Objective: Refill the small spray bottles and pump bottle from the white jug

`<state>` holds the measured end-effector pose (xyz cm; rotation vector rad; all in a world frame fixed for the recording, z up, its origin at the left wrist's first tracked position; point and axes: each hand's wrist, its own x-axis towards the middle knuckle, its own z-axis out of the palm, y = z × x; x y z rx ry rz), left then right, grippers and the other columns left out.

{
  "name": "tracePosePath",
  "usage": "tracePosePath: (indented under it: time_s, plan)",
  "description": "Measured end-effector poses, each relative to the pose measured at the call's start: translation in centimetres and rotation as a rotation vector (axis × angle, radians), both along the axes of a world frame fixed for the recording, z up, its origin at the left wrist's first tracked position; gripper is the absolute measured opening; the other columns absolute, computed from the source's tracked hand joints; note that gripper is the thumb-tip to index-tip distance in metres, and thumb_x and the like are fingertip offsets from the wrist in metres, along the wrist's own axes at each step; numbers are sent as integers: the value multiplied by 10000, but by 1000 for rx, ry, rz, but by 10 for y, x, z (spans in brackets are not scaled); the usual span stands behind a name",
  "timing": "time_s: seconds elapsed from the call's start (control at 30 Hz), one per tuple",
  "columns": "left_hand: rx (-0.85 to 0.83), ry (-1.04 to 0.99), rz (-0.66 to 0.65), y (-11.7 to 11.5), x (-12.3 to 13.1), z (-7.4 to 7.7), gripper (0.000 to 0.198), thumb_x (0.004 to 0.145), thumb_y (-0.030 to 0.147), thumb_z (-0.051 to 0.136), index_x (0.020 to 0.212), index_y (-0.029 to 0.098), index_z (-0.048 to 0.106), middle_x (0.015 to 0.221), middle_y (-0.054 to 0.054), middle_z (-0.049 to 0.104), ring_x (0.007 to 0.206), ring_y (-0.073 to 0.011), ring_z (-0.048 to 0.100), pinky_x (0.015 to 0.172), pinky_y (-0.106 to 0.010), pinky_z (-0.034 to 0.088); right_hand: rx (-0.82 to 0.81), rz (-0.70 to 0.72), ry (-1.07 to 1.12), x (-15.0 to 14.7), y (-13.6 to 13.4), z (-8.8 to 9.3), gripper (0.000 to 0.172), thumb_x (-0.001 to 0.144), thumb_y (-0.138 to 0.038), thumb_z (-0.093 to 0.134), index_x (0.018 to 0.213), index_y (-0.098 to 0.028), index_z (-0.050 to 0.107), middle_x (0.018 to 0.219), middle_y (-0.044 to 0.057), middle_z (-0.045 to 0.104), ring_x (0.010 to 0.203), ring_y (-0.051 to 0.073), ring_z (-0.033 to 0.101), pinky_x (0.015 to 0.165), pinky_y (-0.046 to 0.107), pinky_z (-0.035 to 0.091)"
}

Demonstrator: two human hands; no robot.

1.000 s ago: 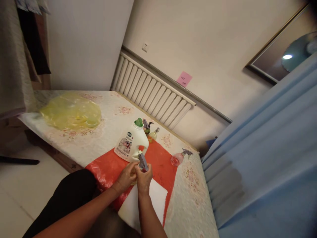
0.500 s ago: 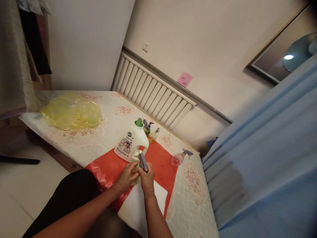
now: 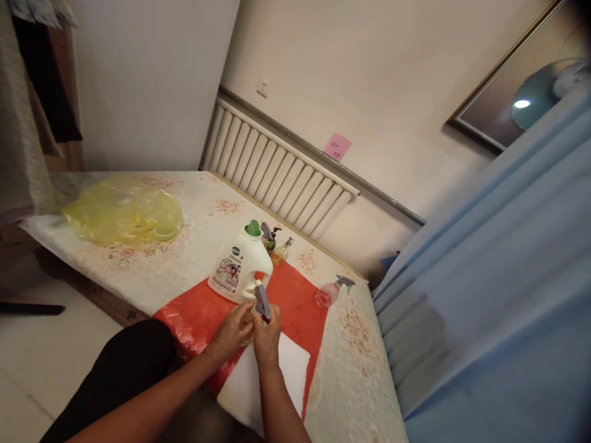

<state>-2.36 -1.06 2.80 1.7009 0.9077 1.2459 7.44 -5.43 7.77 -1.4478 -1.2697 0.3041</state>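
Both hands are closed around one spray bottle with a grey trigger head (image 3: 261,299). My left hand (image 3: 234,331) grips its yellowish body, mostly covered by the fingers. My right hand (image 3: 268,337) has its fingers wrapped round the neck, just below the trigger head. Right behind them stands a large white detergent jug (image 3: 252,255) with a green spout in its open mouth and a printed label on its side. Beneath the hands lie a white cloth or paper sheet (image 3: 277,375) and a red plastic sheet (image 3: 300,301).
A spray bottle with pink liquid (image 3: 327,295) stands to the right. Behind the jug are a pale yellow bottle (image 3: 281,252) and a dark pump bottle (image 3: 271,241). A crumpled yellow plastic bag (image 3: 124,212) lies at left on the flowered tablecloth (image 3: 194,246). A blue curtain (image 3: 462,295) hangs right.
The whole view has shifted slightly, so things appear a little further left. Both hands keep hold of the spray bottle, with little change in their grip.
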Motion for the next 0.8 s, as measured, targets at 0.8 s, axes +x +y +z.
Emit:
tracePosePath:
  time_s: [0.8]
  plan:
    - [9, 4, 11, 0, 0, -1, 368, 749, 211, 534, 1106, 189, 621, 1089, -87, 670, 1050, -250, 616, 957, -399, 485, -1, 39, -20, 3, 1, -1, 114, 782, -214, 590, 866, -218, 668, 862, 3, 591, 795, 179, 569, 748, 291, 470]
